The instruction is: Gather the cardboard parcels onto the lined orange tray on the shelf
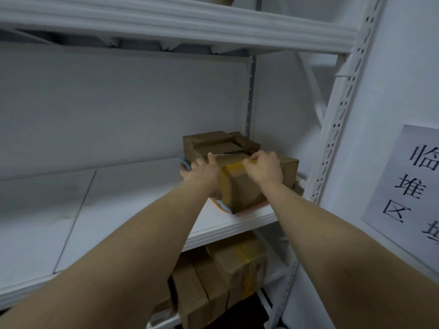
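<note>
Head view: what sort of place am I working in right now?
Most likely a parcel storeroom or small warehouse: white slotted metal shelving, taped cardboard parcels stacked on the orange tray, more parcels on the shelf below, and a printed paper sign on the wall.

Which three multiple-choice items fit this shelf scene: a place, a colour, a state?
1. Where do further brown cardboard parcels stand? A on a chair; B under the white metal shelf; C on a trolley.
2. Tape colour on the front brown cardboard parcel? A yellow; B red; C pink.
3. The left hand and right hand? A hang idle; B hold a pen; C grip the front parcel.
B: seen beneath its front edge. A: a yellow band crosses it. C: fingers curl on its top.
</note>
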